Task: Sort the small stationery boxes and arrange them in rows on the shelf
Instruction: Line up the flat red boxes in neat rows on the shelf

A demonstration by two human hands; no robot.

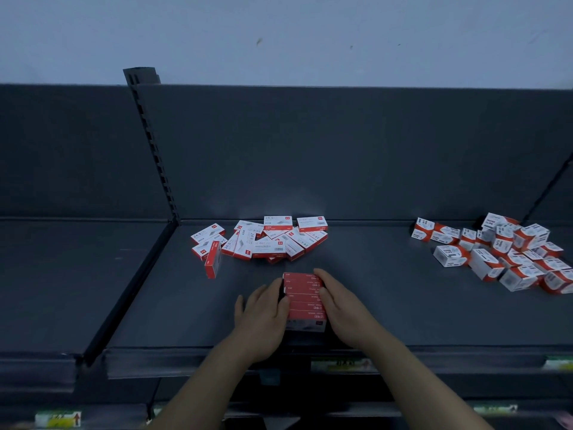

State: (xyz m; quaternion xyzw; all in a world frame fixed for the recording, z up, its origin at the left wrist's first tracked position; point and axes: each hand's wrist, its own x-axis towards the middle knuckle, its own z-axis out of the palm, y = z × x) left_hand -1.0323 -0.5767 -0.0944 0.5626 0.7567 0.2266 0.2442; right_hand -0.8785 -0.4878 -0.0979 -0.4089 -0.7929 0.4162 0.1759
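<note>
**Both hands square up a row of staple boxes near the shelf's front edge**

A row of staple boxes (pixel 305 301) stands on edge, red sides up, running from the front edge of the shelf (pixel 403 321) back toward its middle. The left hand (pixel 263 318) lies flat against the row's left side, fingers together, and the right hand (pixel 338 308) presses its right side the same way; neither pinches a single box. Squeezing from both sides likely serves to align the boxes into one tight, straight line.

Behind the row, toward the back edge, a loose heap of staple boxes (pixel 263 240) waits unsorted, some flat, one on end at the heap's left. Well apart, at the back right corner, a pile of paper clip boxes (pixel 502 252) lies jumbled, kept separate by type. Most sorting looks still ahead.
</note>
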